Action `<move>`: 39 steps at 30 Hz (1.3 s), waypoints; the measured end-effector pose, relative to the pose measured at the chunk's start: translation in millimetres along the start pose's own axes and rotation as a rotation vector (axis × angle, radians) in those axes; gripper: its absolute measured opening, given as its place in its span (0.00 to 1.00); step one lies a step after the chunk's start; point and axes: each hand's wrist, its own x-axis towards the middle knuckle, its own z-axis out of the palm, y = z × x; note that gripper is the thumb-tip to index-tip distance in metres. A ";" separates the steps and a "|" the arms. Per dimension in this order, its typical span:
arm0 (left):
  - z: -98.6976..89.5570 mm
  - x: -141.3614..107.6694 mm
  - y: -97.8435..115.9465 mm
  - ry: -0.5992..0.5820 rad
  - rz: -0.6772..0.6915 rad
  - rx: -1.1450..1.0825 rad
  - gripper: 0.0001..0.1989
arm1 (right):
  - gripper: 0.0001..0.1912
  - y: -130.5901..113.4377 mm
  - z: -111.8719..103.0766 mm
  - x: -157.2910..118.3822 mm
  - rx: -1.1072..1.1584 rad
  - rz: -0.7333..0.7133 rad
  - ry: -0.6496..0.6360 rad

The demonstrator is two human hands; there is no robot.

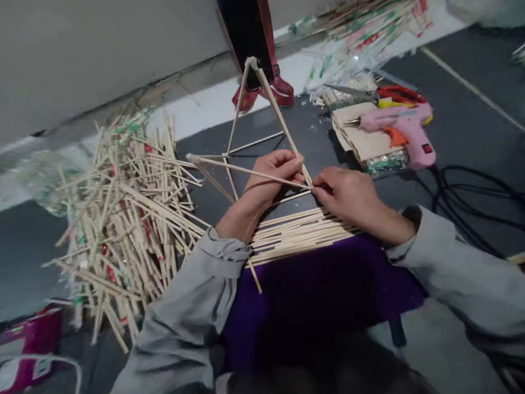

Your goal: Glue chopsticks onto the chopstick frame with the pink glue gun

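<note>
A frame of pale wooden sticks stands in front of me, its sticks meeting at whitish, lumpy joints at the top and at the left corner. My left hand reaches inside the frame, its fingers closed on one slanting stick near the lower right corner. At that corner, where several sticks come together, my right hand pinches the stick ends between thumb and fingers. The fingertips partly hide the joint. Just below both hands lies a row of loose wooden sticks, side by side.
A large heap of wooden sticks lies at left. To the right, a pink glue gun rests on a folded tan pad, near a coiled black cable. Purple cloth is close to me. A dark post stands behind.
</note>
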 end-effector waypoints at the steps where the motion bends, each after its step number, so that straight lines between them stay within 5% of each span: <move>1: 0.1 -0.1 -0.7 0.005 0.001 0.009 0.10 | 0.12 0.2 -1.3 0.8 0.019 0.009 -0.016; 24: -1.8 5.8 -0.3 0.122 0.013 0.014 0.05 | 0.11 5.0 -7.1 4.7 0.219 0.022 -0.082; 33: -3.3 4.0 -2.7 0.101 0.013 -0.032 0.11 | 0.07 -2.0 -27.3 4.0 0.548 0.064 0.003; 39: -4.9 3.2 -5.6 0.075 0.016 -0.050 0.12 | 0.06 -20.7 -45.3 45.3 0.628 0.105 0.097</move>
